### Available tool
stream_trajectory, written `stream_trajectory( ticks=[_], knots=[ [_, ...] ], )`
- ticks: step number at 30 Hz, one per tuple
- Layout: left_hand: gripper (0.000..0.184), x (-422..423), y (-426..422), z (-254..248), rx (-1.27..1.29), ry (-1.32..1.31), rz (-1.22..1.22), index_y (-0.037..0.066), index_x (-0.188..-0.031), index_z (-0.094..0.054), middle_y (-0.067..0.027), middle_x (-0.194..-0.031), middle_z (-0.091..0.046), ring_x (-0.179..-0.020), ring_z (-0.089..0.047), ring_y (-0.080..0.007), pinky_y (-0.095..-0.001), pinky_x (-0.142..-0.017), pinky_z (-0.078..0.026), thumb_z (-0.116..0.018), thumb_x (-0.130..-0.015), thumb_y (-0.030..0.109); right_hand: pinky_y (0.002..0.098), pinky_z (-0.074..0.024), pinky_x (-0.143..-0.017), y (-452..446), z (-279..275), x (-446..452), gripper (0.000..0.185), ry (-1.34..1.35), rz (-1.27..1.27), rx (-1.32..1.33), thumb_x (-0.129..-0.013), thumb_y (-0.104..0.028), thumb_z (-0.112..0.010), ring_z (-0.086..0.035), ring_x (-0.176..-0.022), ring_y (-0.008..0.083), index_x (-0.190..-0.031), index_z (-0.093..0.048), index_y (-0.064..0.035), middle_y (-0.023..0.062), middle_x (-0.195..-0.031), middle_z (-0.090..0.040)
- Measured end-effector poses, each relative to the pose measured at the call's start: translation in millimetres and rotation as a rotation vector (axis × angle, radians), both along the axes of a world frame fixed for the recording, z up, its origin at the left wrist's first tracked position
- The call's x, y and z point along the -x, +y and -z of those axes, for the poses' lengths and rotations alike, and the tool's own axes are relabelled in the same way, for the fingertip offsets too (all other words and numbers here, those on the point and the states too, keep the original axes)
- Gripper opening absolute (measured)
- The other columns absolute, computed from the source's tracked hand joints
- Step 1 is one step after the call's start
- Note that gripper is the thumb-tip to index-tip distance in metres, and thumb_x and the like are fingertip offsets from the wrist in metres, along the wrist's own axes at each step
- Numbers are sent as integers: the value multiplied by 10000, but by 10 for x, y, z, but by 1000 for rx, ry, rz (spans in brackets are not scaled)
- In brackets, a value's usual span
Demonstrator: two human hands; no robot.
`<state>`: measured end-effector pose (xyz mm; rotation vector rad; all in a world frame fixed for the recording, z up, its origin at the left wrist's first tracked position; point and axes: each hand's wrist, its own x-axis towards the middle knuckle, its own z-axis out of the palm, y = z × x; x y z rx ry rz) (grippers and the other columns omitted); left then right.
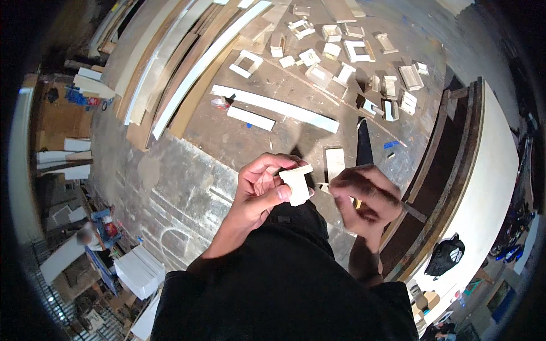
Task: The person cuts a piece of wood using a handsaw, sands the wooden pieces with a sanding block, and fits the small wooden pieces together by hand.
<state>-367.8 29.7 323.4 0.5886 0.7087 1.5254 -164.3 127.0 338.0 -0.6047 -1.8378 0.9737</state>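
Observation:
My left hand (257, 188) is closed on a small pale wooden block (297, 186), thumb on its near face and fingers behind. The block has a wider strip along its top and a shaped lower edge. To its right, my right hand (368, 199) is curled with thumb and fingers together, apart from the block. A thin pale sliver (324, 186) shows by its fingertips, and a bit of yellow shows between the fingers; what it grips is unclear. Beyond it lies a dark, tapered, blade-like shape (364, 142). A flat pale board piece (335, 162) lies between the hands, further off.
Small wooden frames (358, 52) and blocks are scattered ahead. Long white strips (278, 108) lie nearer, and stacked planks (187, 74) run along the left. A white-topped bench (483, 165) stands close on the right, with a black bag (446, 257). A person (91, 237) is at lower left.

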Motion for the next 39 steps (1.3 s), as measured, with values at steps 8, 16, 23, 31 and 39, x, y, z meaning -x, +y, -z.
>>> stream_trajectory(
  ticks=[8,16,23,31,39],
  knots=[
    [412,107,-91,37,-68,-29,32,-30,-1278,-586,-156,-1265,-661,-1111,-668,-197,-353,-941,-558,-720,-888,-48,318,-603,-694,-193,-211,250,284,-53,-21,-99,-701,21,-798,-748,-823,223,-970,-790,-69,81,-957,-735],
    [407,217,-199,51,-135,33,10,-31,-1276,-592,-157,-1291,-649,-1157,-648,-198,-357,-983,-528,-719,-890,-49,324,-606,-688,-320,-347,386,248,-118,-20,-128,-723,2,-790,-746,-821,229,-961,-787,-66,94,-959,-729],
    [400,286,-320,39,-130,18,4,-27,-1270,-601,-146,-1271,-656,-1153,-647,-193,-352,-988,-520,-711,-886,-57,332,-607,-686,-413,-360,468,277,-157,-63,-171,-709,-23,-813,-745,-823,238,-981,-789,-74,102,-977,-721],
    [401,354,-448,33,-117,-48,22,-18,-1277,-595,-154,-1282,-646,-1137,-658,-197,-358,-959,-557,-707,-893,-38,328,-603,-688,-533,-387,512,310,-145,-8,-158,-694,-26,-820,-743,-819,227,-994,-796,-100,72,-943,-725],
    [354,466,-567,30,-134,-131,51,-17,-1255,-588,-168,-1260,-653,-1108,-672,-204,-359,-927,-579,-691,-917,-15,323,-593,-672,-698,-405,601,306,-226,61,-149,-682,-19,-811,-740,-801,213,-973,-805,-113,68,-907,-723]
  ],
)
